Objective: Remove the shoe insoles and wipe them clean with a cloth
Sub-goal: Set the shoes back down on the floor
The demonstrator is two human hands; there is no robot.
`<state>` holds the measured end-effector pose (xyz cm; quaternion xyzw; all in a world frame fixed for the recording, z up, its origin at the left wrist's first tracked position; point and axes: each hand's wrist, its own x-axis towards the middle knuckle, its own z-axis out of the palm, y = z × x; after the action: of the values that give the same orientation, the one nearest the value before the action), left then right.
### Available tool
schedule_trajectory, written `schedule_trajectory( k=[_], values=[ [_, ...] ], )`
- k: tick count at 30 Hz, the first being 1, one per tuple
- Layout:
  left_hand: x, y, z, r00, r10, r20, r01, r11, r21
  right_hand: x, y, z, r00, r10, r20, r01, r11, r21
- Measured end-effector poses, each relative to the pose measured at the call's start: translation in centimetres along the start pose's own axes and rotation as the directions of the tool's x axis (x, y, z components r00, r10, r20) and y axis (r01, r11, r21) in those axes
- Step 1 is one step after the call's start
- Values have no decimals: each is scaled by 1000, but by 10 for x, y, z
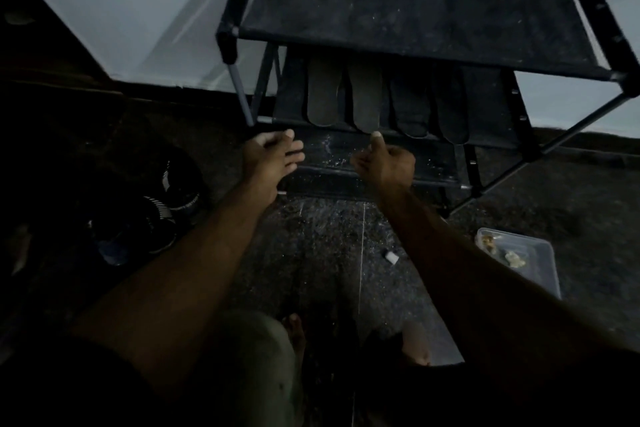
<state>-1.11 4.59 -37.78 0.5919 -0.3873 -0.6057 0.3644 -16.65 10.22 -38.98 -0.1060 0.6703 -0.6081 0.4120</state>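
There, four dark flat insoles [388,100] abreast; left hand [270,159] released, right hand [384,163] seemingly clenched, empty.

4 insoles lie side by side on the rack's middle shelf just beyond the 2 hands: 2 lighter insoles [323,94] [367,99] ahead of the gap between the left hand [272,158] and the right hand [386,163], and 2 darker insoles [410,107] [450,111] beyond and to the right of the right hand; 1 black rack [408,7] with 3 shelves in view; 2 dark shoes [180,180] [152,222] on the floor left of the left hand; 1 clear plastic tub [540,267] and 1 small white cap [391,257], both nearer than the right hand; 2 bare feet [294,333] [417,345] at the bottom
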Motion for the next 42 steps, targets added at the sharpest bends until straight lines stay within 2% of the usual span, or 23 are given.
schedule_trajectory(
  k=[5, 9, 18, 25, 27, 29, 34, 37, 39, 41, 42],
  values=[
    [-35, 28, -52, 996, 53, -66, -56, 997, -51, -48, -22, 20, 994, -77, 82, 85, 992, -97],
    [-56, 41, -101, 989, 83, -123, -91, 994, -66, -85, -36, 44, 983, -126, 135, 139, 986, -88],
    [-84, 57, -259, 931, 117, -345, -159, 983, -94, -158, -26, 140, 936, -131, 327, 187, 971, -146],
    [-105, 35, -351, 896, 95, -434, -157, 982, -109, -197, 5, 203, 881, -115, 458, 248, 938, -241],
    [-108, 26, -365, 899, 106, -424, -172, 978, -121, -202, 12, 215, 870, -110, 481, 267, 925, -271],
    [-105, 14, -375, 901, 117, -417, -157, 986, -63, -202, 21, 226, 858, -96, 505, 282, 909, -306],
    [-76, -14, -386, 956, -25, -291, 12, 999, -48, -180, 54, 242, 857, -45, 514, 265, 892, -365],
    [-52, -37, -372, 933, -47, -358, 51, 999, 0, -156, 84, 248, 855, -1, 518, 258, 868, -425],
    [-34, -56, -358, 938, -86, -335, 90, 996, -6, -135, 108, 250, 849, 40, 527, 258, 839, -479],
    [-8, -82, -348, 925, -121, -360, 129, 992, -3, -110, 135, 252, 829, 92, 551, 290, 772, -565],
    [2, -94, -345, 912, -117, -394, 151, 987, 55, -100, 147, 252, 814, 112, 570, 322, 729, -604]
  ],
)
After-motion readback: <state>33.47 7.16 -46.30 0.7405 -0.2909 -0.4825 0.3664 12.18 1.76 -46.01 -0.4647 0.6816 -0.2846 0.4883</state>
